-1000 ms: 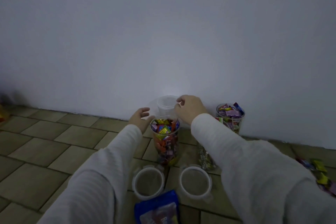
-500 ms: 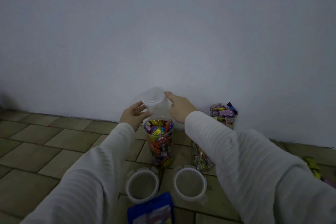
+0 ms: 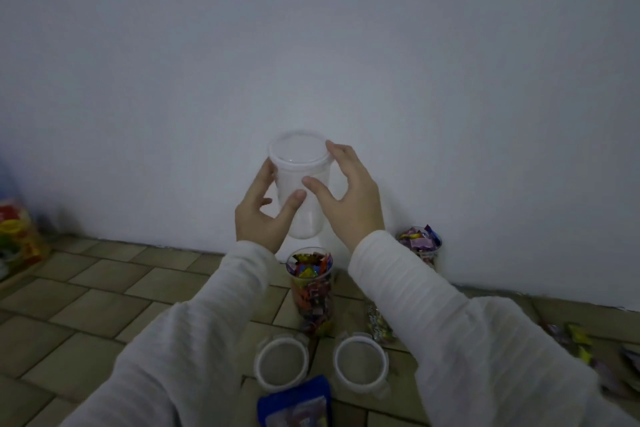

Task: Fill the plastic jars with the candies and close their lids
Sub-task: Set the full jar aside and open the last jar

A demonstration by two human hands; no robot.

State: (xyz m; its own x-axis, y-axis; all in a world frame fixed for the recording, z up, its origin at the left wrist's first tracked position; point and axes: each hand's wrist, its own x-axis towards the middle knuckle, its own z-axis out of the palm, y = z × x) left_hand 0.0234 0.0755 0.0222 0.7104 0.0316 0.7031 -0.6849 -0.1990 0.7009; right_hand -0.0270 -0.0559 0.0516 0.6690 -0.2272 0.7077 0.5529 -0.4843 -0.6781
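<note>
Both your hands, left point(image 3: 260, 215) and right point(image 3: 349, 198), are gripping an empty jar point(image 3: 300, 184) above the candy-filled jar point(image 3: 312, 291).

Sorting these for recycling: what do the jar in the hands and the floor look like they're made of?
Empty jar: seemingly clear, slightly frosted plastic; the wall and fingers show through it. Left hand and right hand hold it. Floor: likely matte ceramic or stone tiles, brownish with visible grout lines; dim light leaves it open.

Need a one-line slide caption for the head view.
Both hands, left hand and right hand, hold an empty clear jar above a candy-filled jar and two lids on the tiled floor.
</note>
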